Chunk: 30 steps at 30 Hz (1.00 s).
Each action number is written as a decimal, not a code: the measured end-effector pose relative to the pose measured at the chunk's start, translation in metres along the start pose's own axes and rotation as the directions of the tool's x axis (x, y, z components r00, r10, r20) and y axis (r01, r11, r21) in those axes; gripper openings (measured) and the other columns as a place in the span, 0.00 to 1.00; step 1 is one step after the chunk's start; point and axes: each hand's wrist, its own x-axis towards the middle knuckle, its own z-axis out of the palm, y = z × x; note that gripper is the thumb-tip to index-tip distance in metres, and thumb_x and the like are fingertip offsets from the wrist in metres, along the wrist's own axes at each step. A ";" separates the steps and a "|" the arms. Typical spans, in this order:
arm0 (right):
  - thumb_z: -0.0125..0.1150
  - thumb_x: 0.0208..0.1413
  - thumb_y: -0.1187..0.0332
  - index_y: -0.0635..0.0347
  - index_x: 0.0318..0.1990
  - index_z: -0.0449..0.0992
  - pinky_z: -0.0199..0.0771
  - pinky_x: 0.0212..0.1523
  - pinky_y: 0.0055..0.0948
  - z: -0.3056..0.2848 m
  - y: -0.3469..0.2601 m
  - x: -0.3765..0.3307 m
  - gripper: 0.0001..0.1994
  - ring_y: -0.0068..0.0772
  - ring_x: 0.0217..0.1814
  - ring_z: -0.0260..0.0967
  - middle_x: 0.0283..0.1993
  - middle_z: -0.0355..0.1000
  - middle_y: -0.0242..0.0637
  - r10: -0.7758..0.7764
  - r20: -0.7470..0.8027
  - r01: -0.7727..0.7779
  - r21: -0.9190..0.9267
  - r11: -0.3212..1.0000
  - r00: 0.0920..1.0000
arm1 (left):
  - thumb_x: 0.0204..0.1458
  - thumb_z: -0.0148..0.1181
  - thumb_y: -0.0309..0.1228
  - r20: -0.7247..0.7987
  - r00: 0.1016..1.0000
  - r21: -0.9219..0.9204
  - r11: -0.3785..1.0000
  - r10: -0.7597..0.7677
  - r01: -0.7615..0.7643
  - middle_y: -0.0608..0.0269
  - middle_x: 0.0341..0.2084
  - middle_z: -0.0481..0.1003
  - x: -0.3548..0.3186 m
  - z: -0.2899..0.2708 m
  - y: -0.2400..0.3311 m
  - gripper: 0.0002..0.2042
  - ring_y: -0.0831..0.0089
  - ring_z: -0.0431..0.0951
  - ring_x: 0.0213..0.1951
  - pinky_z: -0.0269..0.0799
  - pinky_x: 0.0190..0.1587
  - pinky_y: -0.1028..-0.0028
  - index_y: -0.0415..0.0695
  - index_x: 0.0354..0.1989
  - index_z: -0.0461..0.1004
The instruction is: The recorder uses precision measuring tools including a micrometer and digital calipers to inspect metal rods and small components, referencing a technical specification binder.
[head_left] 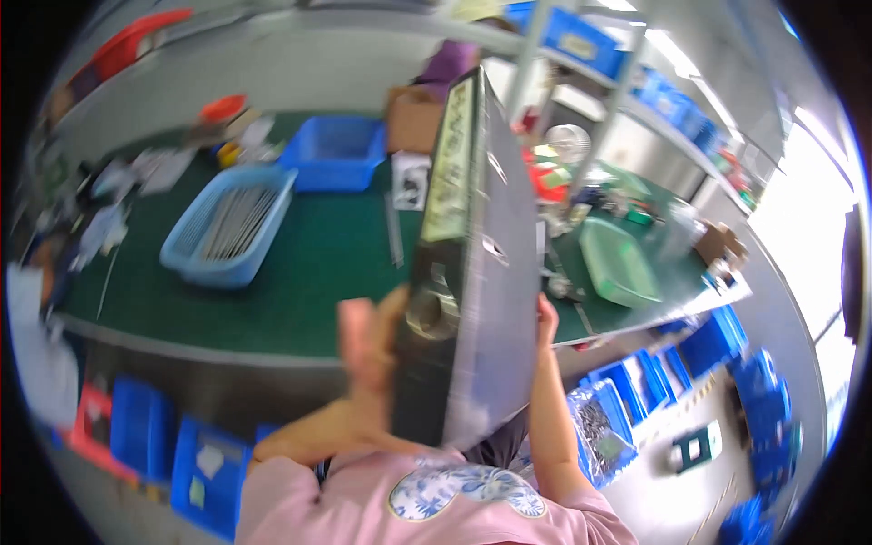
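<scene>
Binder [500,272], black and upright, has the right hand [546,322] with fingers closed on its edge and the blurred left hand [368,354] at its spine, fingers parted, grip unclear, and blocks the desk [322,272] between a light-blue basket [218,272] and green tray [625,259], a blue bin [336,179] farther back.

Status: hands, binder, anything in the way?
Left hand at the black binder's spine, blurred; right hand gripping the opposite edge. Binder held up in front of green table. Binder itself hides part of the tabletop.
</scene>
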 end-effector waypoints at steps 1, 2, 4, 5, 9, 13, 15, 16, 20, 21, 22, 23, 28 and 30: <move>0.51 0.46 0.59 0.62 0.35 0.71 0.69 0.32 0.26 0.004 -0.004 0.000 0.15 0.30 0.30 0.68 0.31 0.70 0.37 0.187 -0.009 -0.186 0.040 0.982 0.982 | 0.30 0.69 0.37 -0.264 0.965 -0.098 0.995 -0.002 -0.025 0.56 0.52 0.55 -0.014 -0.002 -0.001 0.51 0.65 0.61 0.51 0.57 0.53 0.66 0.45 0.59 0.36; 0.53 0.44 0.59 0.64 0.36 0.71 0.70 0.33 0.27 0.011 -0.005 -0.003 0.17 0.33 0.31 0.68 0.33 0.71 0.40 0.283 0.059 -0.288 0.099 0.952 0.957 | 0.28 0.69 0.35 -0.349 0.932 0.137 0.989 0.102 -0.057 0.57 0.51 0.56 -0.033 -0.005 0.001 0.50 0.67 0.61 0.50 0.57 0.52 0.68 0.44 0.58 0.39; 0.54 0.42 0.60 0.66 0.36 0.70 0.71 0.32 0.28 0.028 -0.011 -0.008 0.18 0.34 0.31 0.69 0.33 0.70 0.42 0.425 0.182 -0.439 0.039 0.898 0.887 | 0.23 0.70 0.31 -0.346 0.865 0.683 0.730 0.365 -0.035 0.59 0.49 0.58 -0.073 -0.014 0.003 0.48 0.69 0.61 0.50 0.57 0.51 0.71 0.43 0.57 0.45; 0.55 0.42 0.60 0.66 0.36 0.71 0.71 0.32 0.28 0.039 -0.014 -0.009 0.18 0.34 0.30 0.69 0.32 0.71 0.42 0.487 0.207 -0.508 0.057 0.859 0.848 | 0.23 0.68 0.28 -0.496 0.801 0.654 0.751 0.336 0.090 0.60 0.48 0.59 -0.090 -0.019 0.001 0.46 0.71 0.61 0.50 0.57 0.51 0.72 0.41 0.55 0.47; 0.54 0.42 0.61 0.66 0.32 0.72 0.68 0.31 0.26 0.078 -0.006 -0.021 0.16 0.31 0.29 0.67 0.30 0.70 0.40 0.657 0.132 -0.612 -0.266 0.745 0.742 | 0.28 0.51 0.18 -0.846 0.524 0.262 0.935 0.102 0.240 0.59 0.45 0.64 -0.159 -0.026 -0.014 0.34 0.70 0.64 0.48 0.59 0.50 0.74 0.38 0.53 0.54; 0.51 0.46 0.60 0.69 0.34 0.72 0.65 0.33 0.25 0.097 0.023 -0.015 0.17 0.30 0.29 0.66 0.27 0.70 0.39 0.718 0.180 -0.584 -0.467 0.664 0.672 | 0.26 0.51 0.19 -0.886 0.437 0.185 0.982 0.155 0.028 0.60 0.43 0.68 -0.188 -0.038 -0.014 0.30 0.63 0.66 0.47 0.60 0.52 0.67 0.40 0.48 0.63; 0.50 0.47 0.58 0.72 0.32 0.73 0.64 0.35 0.25 0.099 0.035 0.000 0.20 0.30 0.30 0.67 0.26 0.71 0.41 0.762 0.216 -0.483 -0.661 0.574 0.610 | 0.26 0.51 0.18 -0.849 0.491 0.245 0.969 0.195 0.039 0.61 0.43 0.67 -0.192 -0.045 -0.008 0.31 0.64 0.66 0.48 0.60 0.52 0.67 0.41 0.48 0.62; 0.49 0.48 0.57 0.72 0.30 0.73 0.64 0.36 0.25 0.098 0.040 0.007 0.21 0.31 0.30 0.68 0.26 0.71 0.42 0.725 0.286 -0.391 -0.690 0.609 0.626 | 0.25 0.54 0.17 -0.873 0.440 0.304 0.941 0.213 0.148 0.61 0.43 0.67 -0.193 -0.050 -0.004 0.31 0.65 0.66 0.47 0.60 0.52 0.67 0.41 0.48 0.62; 0.45 0.49 0.53 0.73 0.28 0.74 0.63 0.39 0.27 0.095 0.048 0.031 0.25 0.35 0.34 0.69 0.27 0.72 0.46 0.667 0.277 -0.197 -0.816 0.543 0.692 | 0.22 0.61 0.17 -0.885 0.449 0.307 0.883 0.126 0.356 0.62 0.42 0.68 -0.185 -0.080 -0.003 0.35 0.67 0.67 0.46 0.61 0.50 0.69 0.41 0.49 0.62; 0.45 0.49 0.53 0.73 0.28 0.73 0.63 0.39 0.26 0.094 0.048 0.037 0.24 0.34 0.34 0.69 0.28 0.72 0.46 0.683 0.182 -0.263 -0.829 0.493 0.707 | 0.21 0.63 0.17 -0.854 0.513 0.321 0.868 0.091 0.380 0.62 0.41 0.68 -0.178 -0.093 -0.006 0.36 0.68 0.67 0.46 0.61 0.50 0.70 0.41 0.49 0.62; 0.47 0.49 0.55 0.73 0.29 0.73 0.63 0.38 0.26 0.092 0.048 0.039 0.23 0.32 0.33 0.69 0.28 0.72 0.44 0.653 0.174 -0.327 -0.754 0.570 0.737 | 0.20 0.66 0.20 -0.843 0.532 0.313 0.877 0.080 0.364 0.63 0.41 0.68 -0.172 -0.102 -0.011 0.37 0.69 0.67 0.45 0.61 0.49 0.71 0.41 0.49 0.62; 0.47 0.49 0.55 0.73 0.29 0.73 0.63 0.38 0.26 0.091 0.049 0.044 0.23 0.32 0.33 0.69 0.28 0.72 0.44 0.610 0.233 -0.291 -0.716 0.635 0.758 | 0.20 0.66 0.20 -0.832 0.546 0.324 0.881 0.092 0.345 0.63 0.41 0.68 -0.163 -0.114 -0.013 0.37 0.69 0.67 0.45 0.61 0.49 0.71 0.41 0.49 0.62; 0.49 0.47 0.54 0.72 0.29 0.73 0.64 0.36 0.26 0.079 0.053 0.071 0.22 0.32 0.30 0.68 0.27 0.71 0.41 0.492 0.094 -0.323 -0.645 0.692 0.866 | 0.27 0.67 0.36 -0.641 0.736 0.767 0.229 0.218 0.600 0.54 0.49 0.60 -0.105 -0.125 -0.019 0.40 0.61 0.59 0.52 0.54 0.53 0.68 0.40 0.54 0.57; 0.49 0.47 0.52 0.71 0.28 0.73 0.64 0.37 0.27 0.075 0.054 0.081 0.23 0.34 0.30 0.69 0.26 0.71 0.42 0.436 0.040 -0.285 -0.701 0.654 0.899 | 0.29 0.67 0.39 -0.571 0.763 0.767 -0.133 0.304 0.627 0.51 0.50 0.58 -0.074 -0.111 -0.011 0.38 0.55 0.57 0.53 0.52 0.54 0.64 0.44 0.54 0.59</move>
